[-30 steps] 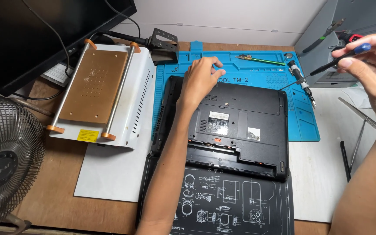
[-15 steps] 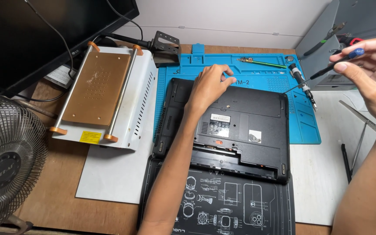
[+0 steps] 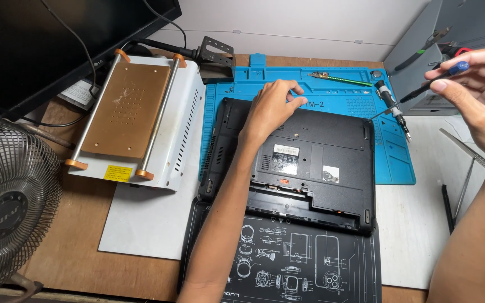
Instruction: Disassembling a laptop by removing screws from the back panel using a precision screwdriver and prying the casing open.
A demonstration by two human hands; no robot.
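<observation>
Pinched between the thumb and fingers of the person's right hand (image 3: 478, 92), raised at the far right, is a slim screwdriver (image 3: 433, 83) with a blue cap and dark shaft, its tip slanting down to the left. Their left hand (image 3: 270, 109) grips nothing: it lies palm down on the far edge of an upturned black laptop (image 3: 310, 163), fingers curled loosely, the fingertips reaching the blue mat.

From the left: a round wire-caged desk fan (image 3: 7, 207) stands at the edge of the wooden desk (image 3: 68, 264). Behind it is the dark screen of a monitor (image 3: 40, 45). Next comes a white metal heating unit (image 3: 141, 118) with a copper-coloured top plate and two rails ending in orange caps, sitting partly on a pale sheet (image 3: 147, 219). Behind its far corner is a small black metal bracket (image 3: 215, 56).

At the centre, the laptop lies bottom side up, its far half on a blue silicone repair mat (image 3: 338, 84) and its near edge overlapping a black mat (image 3: 287, 269) printed with white diagrams. An open battery bay runs along the laptop's near side.

On the blue mat's far right lie a thin green-and-brass tool (image 3: 332, 78) and a black-and-silver driver (image 3: 393, 106). A grey stand (image 3: 422, 62) at the right holds pliers (image 3: 426, 49).
</observation>
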